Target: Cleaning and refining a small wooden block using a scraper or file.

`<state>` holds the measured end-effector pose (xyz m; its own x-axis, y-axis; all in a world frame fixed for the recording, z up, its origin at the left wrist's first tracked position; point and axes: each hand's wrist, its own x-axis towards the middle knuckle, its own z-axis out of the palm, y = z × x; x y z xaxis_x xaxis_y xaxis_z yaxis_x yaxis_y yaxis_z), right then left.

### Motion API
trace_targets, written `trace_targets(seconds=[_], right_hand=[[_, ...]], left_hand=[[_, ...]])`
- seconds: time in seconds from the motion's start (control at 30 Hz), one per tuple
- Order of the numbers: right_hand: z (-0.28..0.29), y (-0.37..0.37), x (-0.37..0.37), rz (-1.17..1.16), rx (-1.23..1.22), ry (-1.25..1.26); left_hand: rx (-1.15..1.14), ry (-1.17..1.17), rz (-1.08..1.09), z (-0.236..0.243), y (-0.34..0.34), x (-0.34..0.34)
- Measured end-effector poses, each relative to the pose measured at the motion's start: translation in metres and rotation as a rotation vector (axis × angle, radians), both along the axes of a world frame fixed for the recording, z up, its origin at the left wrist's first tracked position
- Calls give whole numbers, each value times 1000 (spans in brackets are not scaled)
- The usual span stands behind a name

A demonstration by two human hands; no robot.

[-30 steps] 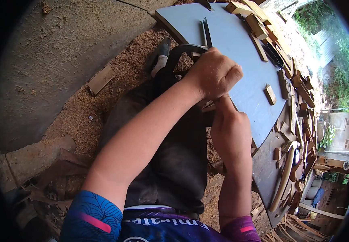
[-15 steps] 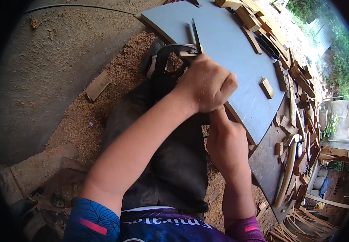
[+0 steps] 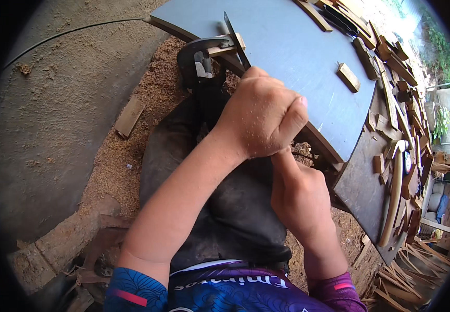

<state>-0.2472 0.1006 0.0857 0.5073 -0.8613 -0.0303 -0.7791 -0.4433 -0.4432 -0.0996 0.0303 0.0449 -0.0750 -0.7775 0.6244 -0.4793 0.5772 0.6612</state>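
My left hand [image 3: 261, 114] is clenched in a fist at the near edge of the grey tabletop [image 3: 297, 57]. A thin dark blade [image 3: 233, 36] sticks out beyond the fist and crosses a small wooden piece [image 3: 225, 49]. A black clamp [image 3: 199, 57] on the table edge grips that piece. My right hand [image 3: 300, 200] sits just below the left with its fingers curled. One of its fingers reaches up to the underside of the left fist. Whatever it grips is hidden.
Small wooden blocks [image 3: 348, 77] and strips lie on the tabletop and along a darker board [image 3: 365, 187] to the right. A curved wooden strip [image 3: 394, 197] rests there. Sawdust and an offcut [image 3: 128, 117] cover the ground at left; wood scraps [image 3: 407, 270] pile up lower right.
The view has drawn closer to the table edge. Both hands stay together by the clamp; less of the blade shows beyond the left fist than before.
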Motion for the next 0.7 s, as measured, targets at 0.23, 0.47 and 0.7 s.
trace_targets(seconds=[0.23,0.47,0.7], right_hand=[[-4,-26,33,33,-110,-48],[-2,-15,14,35,-112,-83],[1,6,-5,59,-25,-5]], left_hand=[[63,112,-21,6,-21,33],[-84,69,-38,1,-19,16],[-21,45,-47,0,9,2]])
